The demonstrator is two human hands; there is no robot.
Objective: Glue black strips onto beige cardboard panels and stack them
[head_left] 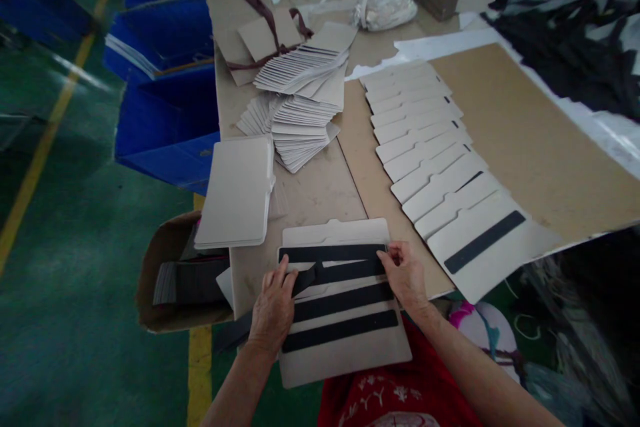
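Your overlapping boards (350,365), the landmark here, lie at the near edge of the table (320,197), jutting out past it toward you, with black strips (345,331) across them. Your left hand (273,307) is at the boards' left side, fingers partly bent against a loose, folded black band (309,278); you cannot tell from here whether they grip it. Your right hand (405,277) is at the boards' upper right, thumb and forefinger narrowed, tips touching the strip ends; whether they pinch is unclear.

Beyond the boards to the left sits a pale stack (235,193), with fanned cards (305,103) farther beyond. Right of the boards runs an overlapping row (425,147), its nearest piece bearing a black strip. Left of the boards stands a carton (150,287), lower than the tabletop.
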